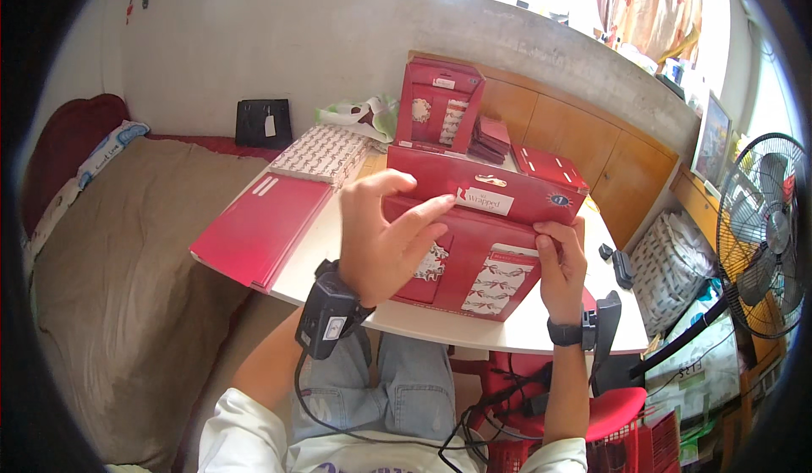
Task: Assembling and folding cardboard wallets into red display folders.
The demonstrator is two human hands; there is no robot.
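A red cardboard gift-wrap box (465,257) stands tilted on the table in front of me. Its upper panel (533,198) has a hang hole and a white label. The lower front shows a patterned white piece (501,283) and a floral cut-out (433,261). My right hand (562,257) grips the box's right edge, thumb on the front and the other fingers partly hidden behind. At the upper left of the box is my left hand (381,228), its fingers apart and one fingertip at the label. Its contact with the panel is hard to judge.
A similar red box (441,105) stands behind, beside small red packets (491,139) and a flat red box (550,167). Left on the white table (300,261) lie a red folder-like box (262,228) and a patterned stack (321,153). A fan (765,236) stands right; a bed (144,278) left.
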